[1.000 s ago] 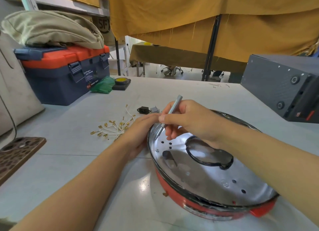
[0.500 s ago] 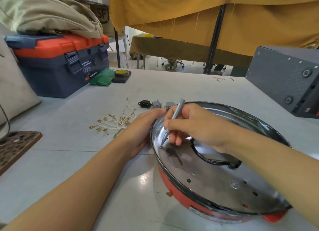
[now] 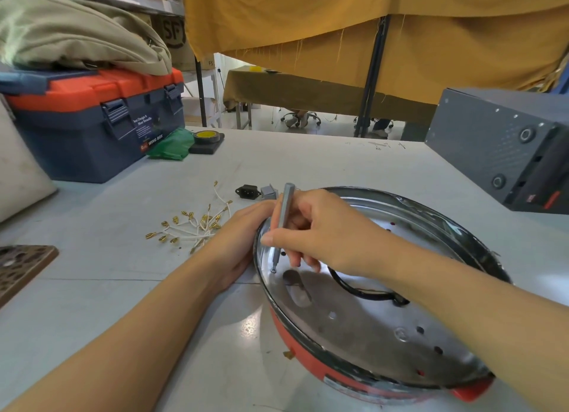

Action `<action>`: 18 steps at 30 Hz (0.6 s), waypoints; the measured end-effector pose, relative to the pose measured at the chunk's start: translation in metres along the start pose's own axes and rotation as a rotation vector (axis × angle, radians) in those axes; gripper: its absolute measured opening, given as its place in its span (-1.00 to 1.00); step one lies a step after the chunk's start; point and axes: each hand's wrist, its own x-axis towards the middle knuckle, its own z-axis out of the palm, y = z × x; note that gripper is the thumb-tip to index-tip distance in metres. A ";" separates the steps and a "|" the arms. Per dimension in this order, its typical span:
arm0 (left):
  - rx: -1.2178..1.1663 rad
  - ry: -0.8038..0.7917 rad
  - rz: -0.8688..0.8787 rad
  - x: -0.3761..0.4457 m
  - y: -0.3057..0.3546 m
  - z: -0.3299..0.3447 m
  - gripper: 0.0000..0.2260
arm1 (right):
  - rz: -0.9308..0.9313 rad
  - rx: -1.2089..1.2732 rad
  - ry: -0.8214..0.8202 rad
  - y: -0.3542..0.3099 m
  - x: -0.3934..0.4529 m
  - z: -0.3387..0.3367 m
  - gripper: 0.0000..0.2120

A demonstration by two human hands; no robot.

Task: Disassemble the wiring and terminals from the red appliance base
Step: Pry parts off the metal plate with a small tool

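The red appliance base (image 3: 311, 364) lies on the grey table, its shiny metal inner plate (image 3: 363, 316) facing up with a black heating ring (image 3: 363, 293) in the middle. My right hand (image 3: 320, 230) holds a grey screwdriver (image 3: 284, 214) nearly upright, its tip on a screw near the plate's left rim. My left hand (image 3: 237, 245) rests against the left outer rim of the base, fingers partly hidden behind the rim. A bundle of white wires with gold terminals (image 3: 192, 225) lies on the table to the left. A black power socket (image 3: 247, 192) and a grey switch (image 3: 268, 192) lie beyond it.
A navy and orange toolbox (image 3: 92, 125) with a khaki bag on top stands at the back left. Green plastic (image 3: 169, 145) and a tape roll (image 3: 207, 136) lie beside it. A dark grey box (image 3: 505, 153) sits at the right. A perforated brown board (image 3: 21, 267) lies at the left edge.
My right hand has swung the screwdriver from a slant to nearly upright and lowered its tip onto the plate. The camera view has shifted slightly; my left hand stays on the rim.
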 end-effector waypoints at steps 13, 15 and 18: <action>-0.001 -0.039 0.015 0.002 -0.003 -0.003 -0.78 | 0.066 -0.194 0.106 -0.009 0.003 0.002 -0.53; 0.007 -0.030 0.019 0.002 -0.004 -0.004 -0.75 | 0.033 -0.388 0.129 -0.014 0.005 -0.001 -0.54; 0.071 -0.030 0.047 0.001 -0.001 -0.003 -0.65 | 0.089 -0.408 0.054 -0.021 0.008 -0.005 -0.55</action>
